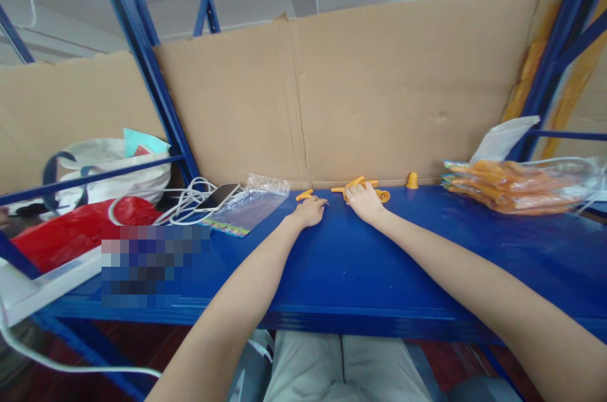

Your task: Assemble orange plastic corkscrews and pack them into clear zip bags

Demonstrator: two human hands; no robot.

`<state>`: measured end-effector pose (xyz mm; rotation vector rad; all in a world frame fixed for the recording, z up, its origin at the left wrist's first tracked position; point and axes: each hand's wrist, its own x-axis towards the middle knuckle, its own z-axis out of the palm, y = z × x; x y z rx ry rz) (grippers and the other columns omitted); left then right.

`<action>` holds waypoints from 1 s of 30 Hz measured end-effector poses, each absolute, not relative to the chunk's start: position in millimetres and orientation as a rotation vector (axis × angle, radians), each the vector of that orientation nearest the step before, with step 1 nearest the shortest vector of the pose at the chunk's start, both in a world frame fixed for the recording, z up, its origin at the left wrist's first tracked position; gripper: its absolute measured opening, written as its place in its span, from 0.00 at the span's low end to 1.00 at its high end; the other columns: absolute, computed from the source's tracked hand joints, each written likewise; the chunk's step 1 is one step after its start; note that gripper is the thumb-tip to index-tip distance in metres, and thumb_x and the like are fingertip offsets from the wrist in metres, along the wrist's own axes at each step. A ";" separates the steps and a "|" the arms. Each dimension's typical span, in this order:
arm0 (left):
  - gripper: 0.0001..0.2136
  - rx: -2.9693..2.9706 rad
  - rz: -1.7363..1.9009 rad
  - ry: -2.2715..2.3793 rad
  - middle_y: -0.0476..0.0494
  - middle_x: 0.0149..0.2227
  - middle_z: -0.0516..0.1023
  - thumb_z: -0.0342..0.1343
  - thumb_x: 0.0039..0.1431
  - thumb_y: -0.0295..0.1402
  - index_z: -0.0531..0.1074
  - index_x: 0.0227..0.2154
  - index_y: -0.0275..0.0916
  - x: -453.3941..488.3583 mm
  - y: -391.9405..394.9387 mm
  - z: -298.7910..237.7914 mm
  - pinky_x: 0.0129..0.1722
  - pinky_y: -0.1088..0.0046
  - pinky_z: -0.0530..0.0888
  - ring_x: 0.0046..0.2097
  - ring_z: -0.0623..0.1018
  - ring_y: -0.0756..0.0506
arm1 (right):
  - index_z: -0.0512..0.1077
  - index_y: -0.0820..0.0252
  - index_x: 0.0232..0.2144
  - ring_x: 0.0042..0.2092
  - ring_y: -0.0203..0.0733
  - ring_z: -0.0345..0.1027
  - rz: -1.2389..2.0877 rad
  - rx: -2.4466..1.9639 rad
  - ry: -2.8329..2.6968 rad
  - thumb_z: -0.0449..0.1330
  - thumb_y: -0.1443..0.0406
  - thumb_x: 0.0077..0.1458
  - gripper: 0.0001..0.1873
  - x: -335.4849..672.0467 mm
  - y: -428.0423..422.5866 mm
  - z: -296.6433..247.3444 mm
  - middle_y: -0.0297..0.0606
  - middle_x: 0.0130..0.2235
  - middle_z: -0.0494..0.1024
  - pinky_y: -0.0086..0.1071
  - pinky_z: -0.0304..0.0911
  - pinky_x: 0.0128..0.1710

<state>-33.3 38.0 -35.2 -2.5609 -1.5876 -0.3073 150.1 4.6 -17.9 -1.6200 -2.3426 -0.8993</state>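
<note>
My left hand [310, 212] rests on the blue tabletop [351, 256] with its fingers bent together. A tiny thing shows at its fingertips, too small to name. Just beyond that hand lies a short orange plastic piece [304, 195]. My right hand [365, 201] is closed over orange plastic parts [337, 189] by the cardboard, its fingers partly covering them. A rounded orange part with a hollow [382, 196] sticks out beside this hand. Farther right, a small orange cup-shaped part [412, 181] stands upright against the cardboard.
Bagged orange parts [512, 187] are piled at the right. On the left lie a clear plastic bag [258, 203], a phone [218, 197], white cables [183, 203] and a red bag [90, 231]. A cardboard wall [370, 92] closes the back between blue posts.
</note>
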 end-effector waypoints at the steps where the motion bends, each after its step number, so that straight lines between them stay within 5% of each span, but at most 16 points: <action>1: 0.19 -2.564 -0.295 -1.604 0.38 0.57 0.67 0.40 0.63 0.32 0.65 0.55 0.42 -32.5 36.7 -34.3 0.57 0.61 0.64 0.59 0.66 0.42 | 0.68 0.71 0.49 0.49 0.55 0.66 -0.893 -1.610 -2.341 0.49 0.68 0.60 0.17 150.7 4.1 -19.8 0.56 0.46 0.74 0.45 0.52 0.47; 9: 0.20 -2.577 -0.427 -1.507 0.38 0.54 0.71 0.42 0.61 0.26 0.66 0.54 0.37 -26.2 33.5 -29.2 0.56 0.69 0.64 0.58 0.68 0.45 | 0.64 0.66 0.56 0.53 0.51 0.64 -0.706 -1.646 -2.356 0.40 0.73 0.61 0.24 159.0 1.8 -25.1 0.53 0.53 0.71 0.44 0.51 0.50; 23: 0.25 -2.503 -0.267 -1.761 0.40 0.57 0.66 0.42 0.58 0.26 0.61 0.59 0.44 -36.0 23.9 -20.9 0.55 0.60 0.65 0.59 0.65 0.40 | 0.68 0.69 0.49 0.52 0.51 0.64 -0.659 -1.705 -2.332 0.41 0.72 0.62 0.20 156.6 0.4 -24.0 0.55 0.50 0.73 0.43 0.51 0.49; 30: 0.16 -2.404 -0.321 -1.830 0.39 0.52 0.68 0.45 0.57 0.29 0.69 0.47 0.45 -27.4 16.9 -18.2 0.49 0.58 0.68 0.55 0.67 0.38 | 0.68 0.68 0.48 0.51 0.52 0.65 -0.665 -1.699 -2.324 0.41 0.71 0.62 0.19 156.0 0.6 -24.6 0.54 0.49 0.73 0.43 0.51 0.48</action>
